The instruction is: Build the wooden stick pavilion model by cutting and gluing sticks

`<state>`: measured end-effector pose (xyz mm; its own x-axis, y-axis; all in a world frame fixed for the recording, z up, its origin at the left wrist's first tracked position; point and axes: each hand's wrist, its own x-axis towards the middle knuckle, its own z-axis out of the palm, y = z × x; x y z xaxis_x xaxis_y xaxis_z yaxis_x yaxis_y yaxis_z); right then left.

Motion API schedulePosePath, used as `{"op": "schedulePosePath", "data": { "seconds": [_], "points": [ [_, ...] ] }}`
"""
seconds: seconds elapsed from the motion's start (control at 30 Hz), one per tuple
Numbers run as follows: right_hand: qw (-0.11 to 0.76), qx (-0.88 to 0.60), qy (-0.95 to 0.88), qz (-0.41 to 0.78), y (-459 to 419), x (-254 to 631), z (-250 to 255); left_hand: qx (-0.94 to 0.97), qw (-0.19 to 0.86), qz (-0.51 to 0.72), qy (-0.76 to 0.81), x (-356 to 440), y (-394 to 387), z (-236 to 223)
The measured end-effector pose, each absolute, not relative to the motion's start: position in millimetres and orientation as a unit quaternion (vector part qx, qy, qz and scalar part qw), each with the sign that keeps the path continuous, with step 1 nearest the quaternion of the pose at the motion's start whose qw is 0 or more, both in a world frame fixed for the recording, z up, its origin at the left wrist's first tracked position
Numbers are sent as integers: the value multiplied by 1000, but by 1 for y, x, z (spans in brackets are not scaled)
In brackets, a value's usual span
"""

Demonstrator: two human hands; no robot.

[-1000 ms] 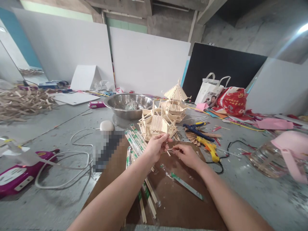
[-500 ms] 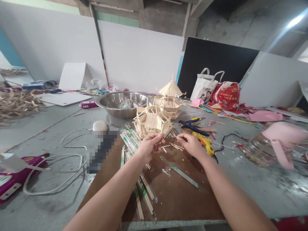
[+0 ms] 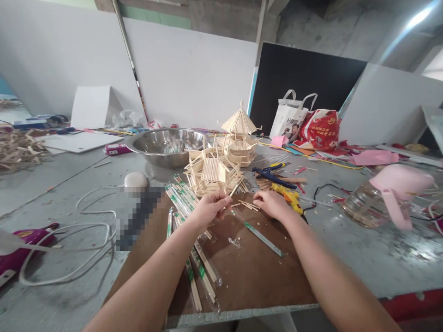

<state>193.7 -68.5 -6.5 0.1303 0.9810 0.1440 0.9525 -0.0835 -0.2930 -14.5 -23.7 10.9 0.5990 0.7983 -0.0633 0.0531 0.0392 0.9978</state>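
Note:
My left hand (image 3: 212, 206) is closed in a pinch, with a short wooden stick (image 3: 236, 186) rising from its fingertips in front of the model. My right hand (image 3: 272, 204) has its fingers curled together beside several short cut sticks (image 3: 248, 205) lying on the brown board (image 3: 256, 281); what it pinches, if anything, is hidden. Just beyond both hands stands a pavilion-like model built of wooden sticks (image 3: 213, 170), its slatted roof panel facing me. Behind it rises a taller part with a pointed roof (image 3: 241, 121).
Wrapped chopsticks (image 3: 204, 265) lie left of centre, and one green-and-clear wrapper (image 3: 263, 239) lies between my forearms. Blue pliers (image 3: 273, 177) and a yellow glue gun (image 3: 290, 196) rest beyond my right hand. A steel basin (image 3: 155, 159) stands back left, a pink-lidded jug (image 3: 367, 203) right.
The view has shifted slightly, so the scene sits a little further left and higher. Both hands stay close to the model, the left still pinching, the right still by the cut sticks.

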Motion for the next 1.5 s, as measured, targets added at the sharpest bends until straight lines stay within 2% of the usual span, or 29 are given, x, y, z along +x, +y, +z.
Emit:
{"op": "schedulePosePath", "data": {
  "seconds": [0.7, 0.77, 0.9, 0.97, 1.13, 1.27, 1.5],
  "points": [
    [91, -693, -714, 33, -74, 174, -9, 680, 550, 270, 403, -12, -18, -1],
    [102, -697, -709, 33, -75, 175, -7, 718, 499, 268, 405, -12, -18, -3],
    [139, -702, -697, 38, -75, 178, -2, 803, 314, 296, 411, -13, -18, -12],
    [167, -696, -696, 45, -75, 177, 0, 818, 269, 295, 414, -13, -18, -16],
    [244, -638, -722, 111, -81, 169, 6, 802, 285, 348, 393, -12, -23, -12],
    [258, -602, -742, 140, -86, 161, 10, 808, 333, 349, 339, -10, -29, -6],
    [299, -578, -746, 142, -86, 157, 13, 827, 310, 328, 336, -10, -26, -9]
  ]
}}
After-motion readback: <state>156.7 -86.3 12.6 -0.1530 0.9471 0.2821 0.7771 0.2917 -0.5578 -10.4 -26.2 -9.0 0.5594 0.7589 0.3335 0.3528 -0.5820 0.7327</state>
